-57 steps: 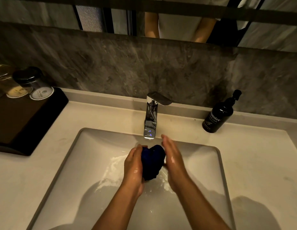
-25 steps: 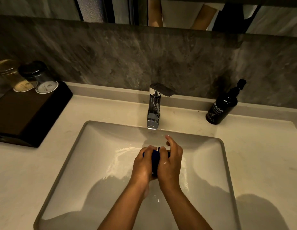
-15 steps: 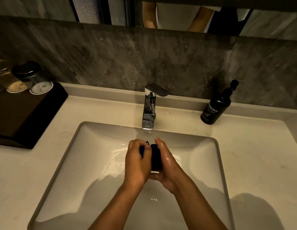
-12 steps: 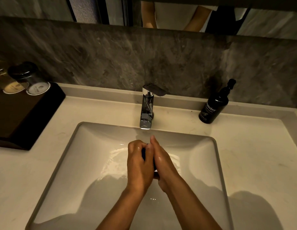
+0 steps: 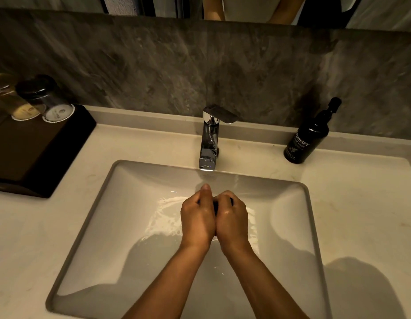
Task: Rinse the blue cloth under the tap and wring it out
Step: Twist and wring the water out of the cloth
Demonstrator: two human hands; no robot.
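Blue cloth: almost wholly hidden, a dark sliver showing between two wet hands over the sink, just near of the tap. Left hand: clenched round the cloth, pressed against the right. Right hand: likewise clenched round the cloth. Hand-wash bottle: dark, on the counter, far right. Black tray: far left, bearing two upturned glasses. Water lay in the basin.
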